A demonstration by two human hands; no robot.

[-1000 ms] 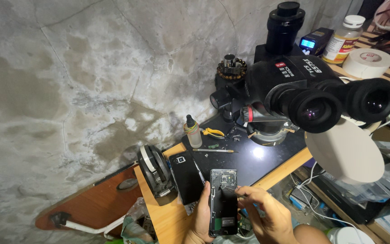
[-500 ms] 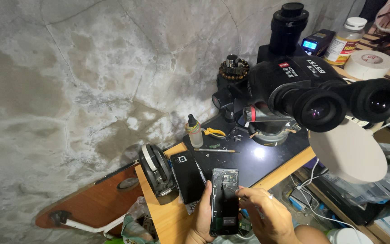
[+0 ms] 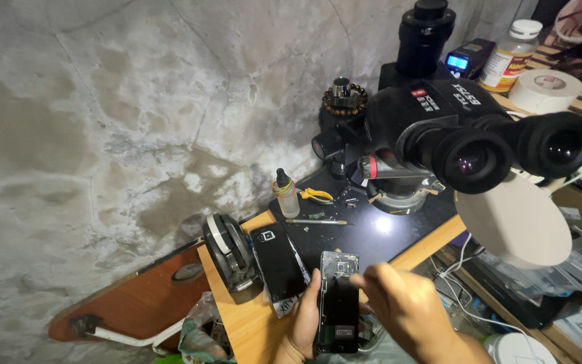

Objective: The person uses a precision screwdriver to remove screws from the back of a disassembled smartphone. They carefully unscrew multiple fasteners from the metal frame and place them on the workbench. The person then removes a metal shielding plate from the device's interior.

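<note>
- Two hands on one opened phone (image 3: pixel 338 303), low centre of view, above the near edge of the wooden bench (image 3: pixel 244 323).
- Phone upright in the hand, back off, dark insides and camera module at top showing.
- Left hand (image 3: pixel 302 323) wraps the phone from its left side, thumb along the edge, closed grip holding it.
- Right hand (image 3: pixel 405 303) over the phone's right side, fingers bunched narrow near the upper right edge; cannot tell if they pinch anything.
- Second phone (image 3: pixel 277 261), black, lies flat just left of the held one, on the bench.
- Round black tool (image 3: pixel 227 251) stands just left of that second phone.
- Black mat (image 3: pixel 365 232) behind the phone, with a lit spot on it.
- On the mat: thin tool (image 3: pixel 314 221) lying flat, yellow-handled cutters (image 3: pixel 316 195), small dropper bottle (image 3: pixel 286 194) upright.
- Microscope (image 3: pixel 453 135), black, two eyepieces facing the camera, stands over the mat's right part.
- White disc (image 3: pixel 513 219) below the eyepieces, right of the hands.
- Far right top: tape roll (image 3: pixel 545 89), white pill bottle (image 3: pixel 510 46), small device with blue screen (image 3: pixel 463 59).
- Grey rough wall (image 3: pixel 116 114) fills the left.
</note>
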